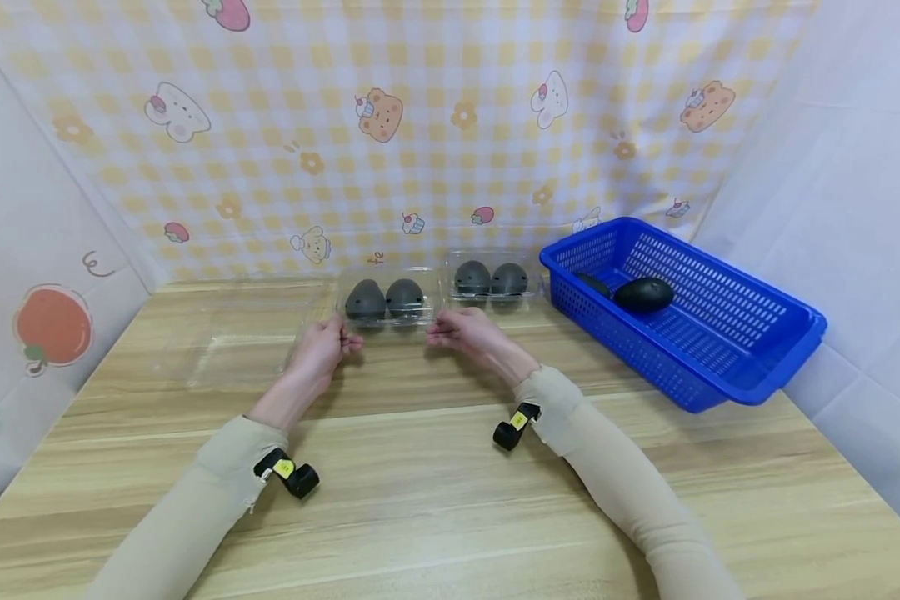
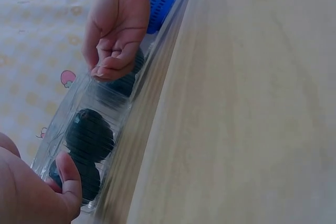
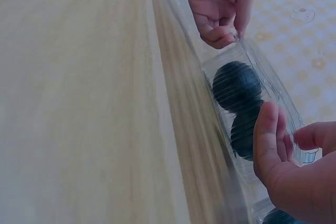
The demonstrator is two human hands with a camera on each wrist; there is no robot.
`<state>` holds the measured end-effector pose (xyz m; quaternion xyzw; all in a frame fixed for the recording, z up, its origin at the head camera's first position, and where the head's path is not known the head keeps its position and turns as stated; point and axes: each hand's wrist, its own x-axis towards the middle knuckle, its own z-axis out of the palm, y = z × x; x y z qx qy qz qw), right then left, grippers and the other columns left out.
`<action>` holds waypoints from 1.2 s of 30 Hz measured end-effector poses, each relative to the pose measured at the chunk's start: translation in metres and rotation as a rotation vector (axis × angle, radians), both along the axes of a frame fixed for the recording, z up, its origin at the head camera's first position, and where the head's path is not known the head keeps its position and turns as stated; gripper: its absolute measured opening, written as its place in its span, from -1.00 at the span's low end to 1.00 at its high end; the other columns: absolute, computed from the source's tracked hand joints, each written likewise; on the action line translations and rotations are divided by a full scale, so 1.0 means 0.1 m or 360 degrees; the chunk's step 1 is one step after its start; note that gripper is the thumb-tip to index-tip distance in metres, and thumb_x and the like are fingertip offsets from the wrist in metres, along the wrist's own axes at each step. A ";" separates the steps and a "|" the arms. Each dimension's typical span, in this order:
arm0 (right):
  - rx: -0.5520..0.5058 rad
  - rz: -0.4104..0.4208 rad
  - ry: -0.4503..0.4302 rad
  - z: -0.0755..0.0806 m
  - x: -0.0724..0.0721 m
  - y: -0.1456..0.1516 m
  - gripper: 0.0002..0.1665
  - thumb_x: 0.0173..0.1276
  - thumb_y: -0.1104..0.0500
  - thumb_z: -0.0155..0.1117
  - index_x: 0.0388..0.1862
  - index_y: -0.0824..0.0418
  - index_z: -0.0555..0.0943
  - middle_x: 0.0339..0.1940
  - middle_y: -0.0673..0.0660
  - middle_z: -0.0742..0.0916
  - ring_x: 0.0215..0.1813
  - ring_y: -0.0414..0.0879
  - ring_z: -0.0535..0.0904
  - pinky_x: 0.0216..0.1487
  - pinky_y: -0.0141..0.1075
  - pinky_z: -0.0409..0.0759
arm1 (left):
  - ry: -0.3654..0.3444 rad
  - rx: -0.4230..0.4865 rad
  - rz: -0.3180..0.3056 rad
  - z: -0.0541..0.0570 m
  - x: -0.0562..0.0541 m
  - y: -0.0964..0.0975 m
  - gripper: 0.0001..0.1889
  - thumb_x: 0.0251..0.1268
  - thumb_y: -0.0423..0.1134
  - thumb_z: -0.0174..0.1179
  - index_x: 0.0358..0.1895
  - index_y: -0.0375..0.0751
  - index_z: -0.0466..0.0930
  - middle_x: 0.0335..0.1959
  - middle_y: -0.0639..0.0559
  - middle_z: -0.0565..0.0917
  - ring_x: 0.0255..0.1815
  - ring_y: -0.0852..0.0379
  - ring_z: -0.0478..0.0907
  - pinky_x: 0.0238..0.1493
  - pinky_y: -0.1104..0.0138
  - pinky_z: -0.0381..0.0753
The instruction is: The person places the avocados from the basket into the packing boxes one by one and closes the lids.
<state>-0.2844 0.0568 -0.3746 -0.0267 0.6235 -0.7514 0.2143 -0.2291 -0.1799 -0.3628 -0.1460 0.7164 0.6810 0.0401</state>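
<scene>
Both my left hand (image 1: pixel 319 352) and right hand (image 1: pixel 472 335) are pinching the clear box (image 1: pixel 387 285), seemingly fastening it; next move is needing even pressure.

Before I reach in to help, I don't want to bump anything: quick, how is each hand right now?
Left hand: closed, pinching the left end of the middle clear box.
Right hand: closed, pinching the same box's right end.

Booth-like curtained space, kind of room unclear, wood-grain table (image 1: pixel 420 500), checked cartoon cloth (image 1: pixel 435 171) behind, pale cloths (image 1: pixel 855 192) at both sides
</scene>
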 end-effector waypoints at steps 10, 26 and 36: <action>-0.0066 -0.0165 -0.0076 -0.01 -0.06 -0.11 -0.58 0.60 0.31 0.01 0.26 0.63 0.40 -0.34 0.17 0.68 -0.34 -0.11 0.67 -0.20 -0.43 0.67 | 0.0038 0.0016 0.0060 -0.01 -0.14 0.03 -0.67 0.70 -0.22 -0.36 -0.23 -0.34 0.31 -0.24 -0.05 0.49 -0.39 0.28 0.58 -0.14 0.44 0.58; -0.0224 -0.0331 -0.0106 -0.03 -0.17 -0.21 -0.60 0.60 0.31 0.02 0.22 0.64 0.42 -0.29 0.21 0.68 -0.33 -0.10 0.69 -0.07 -0.37 0.69 | 0.0010 0.0202 0.0208 -0.01 -0.36 0.08 -0.65 0.71 -0.19 -0.34 -0.30 -0.30 0.28 -0.28 -0.08 0.50 -0.46 0.28 0.59 -0.31 0.52 0.62; -0.0375 -0.0436 -0.0188 -0.03 -0.21 -0.25 -0.64 0.56 0.34 0.09 0.18 0.59 0.46 -0.35 0.21 0.71 -0.35 -0.07 0.70 -0.05 -0.31 0.70 | 0.0040 0.0418 0.0279 0.00 -0.39 0.09 -0.70 0.69 -0.25 -0.28 -0.33 -0.27 0.26 -0.33 -0.03 0.36 -0.41 0.24 0.57 -0.22 0.51 0.64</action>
